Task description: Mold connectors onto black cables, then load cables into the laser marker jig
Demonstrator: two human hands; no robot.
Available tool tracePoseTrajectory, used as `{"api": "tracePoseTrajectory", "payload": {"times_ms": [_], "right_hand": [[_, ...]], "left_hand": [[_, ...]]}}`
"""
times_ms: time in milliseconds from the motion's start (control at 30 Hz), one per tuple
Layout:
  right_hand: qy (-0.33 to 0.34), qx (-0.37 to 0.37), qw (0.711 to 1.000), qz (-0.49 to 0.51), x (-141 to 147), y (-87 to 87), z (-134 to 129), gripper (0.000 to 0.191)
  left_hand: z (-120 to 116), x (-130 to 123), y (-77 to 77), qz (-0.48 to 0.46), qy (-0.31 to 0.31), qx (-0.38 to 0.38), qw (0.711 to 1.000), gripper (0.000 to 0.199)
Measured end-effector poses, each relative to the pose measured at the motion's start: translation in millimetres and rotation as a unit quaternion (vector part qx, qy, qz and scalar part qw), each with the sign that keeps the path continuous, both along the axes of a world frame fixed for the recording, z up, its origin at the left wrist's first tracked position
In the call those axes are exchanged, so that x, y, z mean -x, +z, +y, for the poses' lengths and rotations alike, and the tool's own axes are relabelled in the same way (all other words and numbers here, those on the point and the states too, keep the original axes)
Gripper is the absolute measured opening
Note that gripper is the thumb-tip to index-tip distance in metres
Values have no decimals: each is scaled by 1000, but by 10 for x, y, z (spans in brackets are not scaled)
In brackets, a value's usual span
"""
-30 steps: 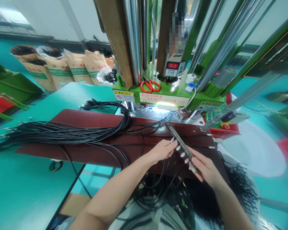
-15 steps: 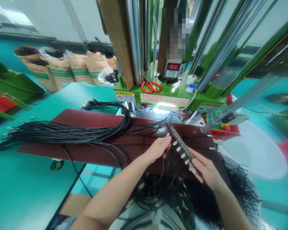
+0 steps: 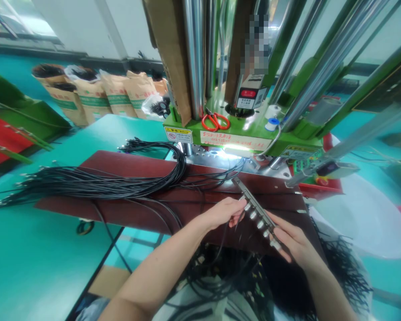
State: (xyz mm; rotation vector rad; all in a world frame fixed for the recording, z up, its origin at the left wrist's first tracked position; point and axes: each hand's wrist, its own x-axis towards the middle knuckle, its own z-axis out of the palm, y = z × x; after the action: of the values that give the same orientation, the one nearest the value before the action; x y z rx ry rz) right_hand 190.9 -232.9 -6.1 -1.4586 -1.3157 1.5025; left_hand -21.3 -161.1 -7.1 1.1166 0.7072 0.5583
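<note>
My right hand [image 3: 292, 240] grips the lower end of a long metal bar [image 3: 254, 197], which slants over the dark red board [image 3: 100, 162]. Several silvery connectors [image 3: 260, 224] line the bar's near side, with black cables hanging below them. At the bar's upper part, my left hand [image 3: 229, 211] has its fingers closed on a cable's connector end, touching the bar's edge. A thick bundle of black cables [image 3: 113, 183] lies across the board to the left.
Behind the board stands a green press [image 3: 190, 127] with red-handled scissors [image 3: 215, 121] and a blue-and-white spool [image 3: 272, 124] on it. Paper sacks [image 3: 113, 93] stand at the back left. At the right is a white basin [image 3: 370, 223].
My left hand has moved a little right and down, bringing the connector end against the bar. My right hand still holds the bar. The whole view has shifted slightly.
</note>
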Motion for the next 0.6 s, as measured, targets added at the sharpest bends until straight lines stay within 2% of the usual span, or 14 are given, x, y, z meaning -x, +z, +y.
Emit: {"api": "tracePoseTrajectory", "payload": {"times_ms": [233, 333, 500, 600], "right_hand": [[53, -9, 998, -28, -30, 0, -9, 56], [71, -24, 996, -49, -4, 14, -27, 56], [41, -28, 998, -49, 62, 22, -32, 58], [16, -4, 999, -42, 44, 27, 8, 63]], "left_hand": [[-10, 65, -14, -50, -3, 24, 998, 55], [-18, 88, -32, -38, 12, 32, 999, 56], [33, 17, -42, -8, 19, 41, 999, 54], [89, -42, -30, 58, 58, 15, 996, 48]]}}
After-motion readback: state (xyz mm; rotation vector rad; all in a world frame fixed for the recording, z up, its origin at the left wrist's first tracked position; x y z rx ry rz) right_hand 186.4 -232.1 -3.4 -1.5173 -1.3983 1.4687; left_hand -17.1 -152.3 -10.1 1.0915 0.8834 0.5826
